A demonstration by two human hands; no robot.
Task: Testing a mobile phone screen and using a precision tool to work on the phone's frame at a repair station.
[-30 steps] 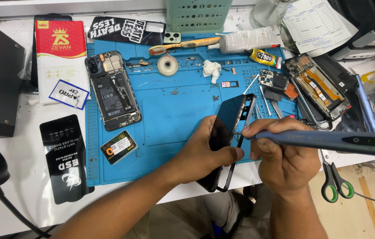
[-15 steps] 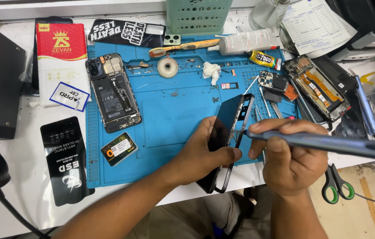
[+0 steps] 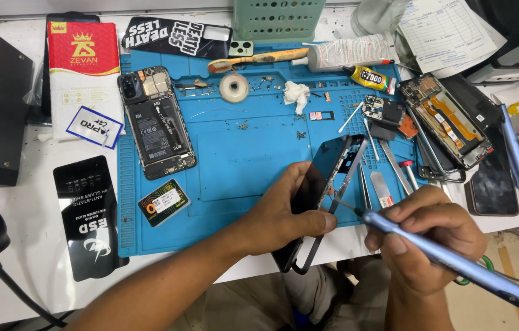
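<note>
**Screwdriver at the phone frame**

On the left of the blue mat [image 3: 241, 159] lies an opened phone [image 3: 156, 122] with its back off, well apart from the work. Near the middle, the left hand [image 3: 284, 214] is closed around a dark phone frame [image 3: 323, 190] and holds it tilted on edge above the front part of the mat. To the right, the right hand [image 3: 421, 236] grips a blue electric screwdriver [image 3: 455, 263], its thin tip touching the frame's inner edge. It looks like the step of working a small screw. The next move needs a steady frame and the tip kept straight in the screw head.
</note>
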